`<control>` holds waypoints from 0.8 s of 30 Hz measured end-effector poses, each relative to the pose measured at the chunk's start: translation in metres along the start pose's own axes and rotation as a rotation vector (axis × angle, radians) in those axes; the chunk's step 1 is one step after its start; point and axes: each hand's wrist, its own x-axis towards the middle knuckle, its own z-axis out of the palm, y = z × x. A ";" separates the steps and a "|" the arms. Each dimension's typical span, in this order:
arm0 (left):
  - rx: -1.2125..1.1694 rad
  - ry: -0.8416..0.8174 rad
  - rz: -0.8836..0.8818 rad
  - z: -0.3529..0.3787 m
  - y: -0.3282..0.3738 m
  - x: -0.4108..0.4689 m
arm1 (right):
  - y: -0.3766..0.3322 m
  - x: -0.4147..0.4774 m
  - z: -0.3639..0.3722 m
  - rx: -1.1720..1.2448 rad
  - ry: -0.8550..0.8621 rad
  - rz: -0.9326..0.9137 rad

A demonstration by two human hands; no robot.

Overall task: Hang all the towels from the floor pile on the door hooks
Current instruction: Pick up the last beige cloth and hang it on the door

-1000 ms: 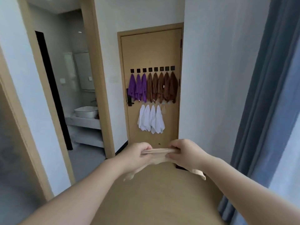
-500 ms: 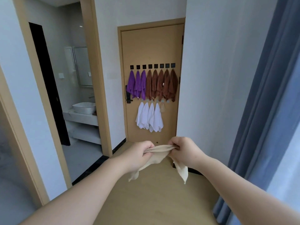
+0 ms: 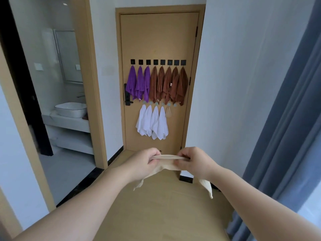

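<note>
soft, even daylight fills the hall, brightest at the lower right, where it glows through the curtain [image 3: 284, 119] and washes the wall [image 3: 243, 84] beside it. the bathroom [image 3: 52, 80] on the left is dimmer, with one small lamp [image 3: 65, 4] in its ceiling. the towels [image 3: 157, 84] cast faint shadows on the door [image 3: 156, 37]. the centre is sharp; straight lines bow and the arms [image 3: 86, 197] stretch toward the edges.

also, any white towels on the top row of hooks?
No, the top row holds only purple towels and brown towels; the white towels hang on the lower row.
</note>
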 end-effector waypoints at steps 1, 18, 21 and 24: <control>-0.012 -0.003 0.002 -0.006 -0.012 0.009 | -0.003 0.014 0.005 -0.002 0.005 -0.002; 0.039 -0.075 0.002 -0.017 -0.112 0.180 | 0.074 0.196 0.027 -0.056 -0.008 0.015; 0.053 -0.069 -0.005 -0.014 -0.116 0.229 | 0.107 0.239 0.017 -0.064 -0.028 0.005; 0.061 -0.061 -0.017 -0.010 -0.117 0.284 | 0.138 0.283 0.001 -0.033 -0.044 0.010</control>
